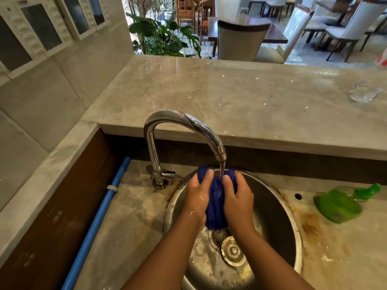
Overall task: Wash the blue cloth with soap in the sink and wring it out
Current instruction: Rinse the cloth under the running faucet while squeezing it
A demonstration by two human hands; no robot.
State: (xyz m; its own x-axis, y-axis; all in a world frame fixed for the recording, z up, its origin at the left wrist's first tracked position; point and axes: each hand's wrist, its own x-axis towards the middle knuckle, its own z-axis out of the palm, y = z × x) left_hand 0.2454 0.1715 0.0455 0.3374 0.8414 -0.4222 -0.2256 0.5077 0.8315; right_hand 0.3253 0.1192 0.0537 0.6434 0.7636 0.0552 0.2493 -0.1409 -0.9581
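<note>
Rinsing the blue cloth (215, 206) under the tap (182, 120)

The left hand (198, 197) and right hand (238, 197) hold the bunched cloth between them above the sink (278, 237), where water runs onto its far end. Each grip is clamped on the cloth, fingers curled round it. A green bottle (337, 204) lies on the table (335, 258) to the right.

Stained marble counter (129, 216), round steel sink (272, 216) set in. Chrome faucet (154, 155) at 11 o'clock, blue pipe (94, 222) at 9, green bottle (337, 206) on side at 3.
</note>
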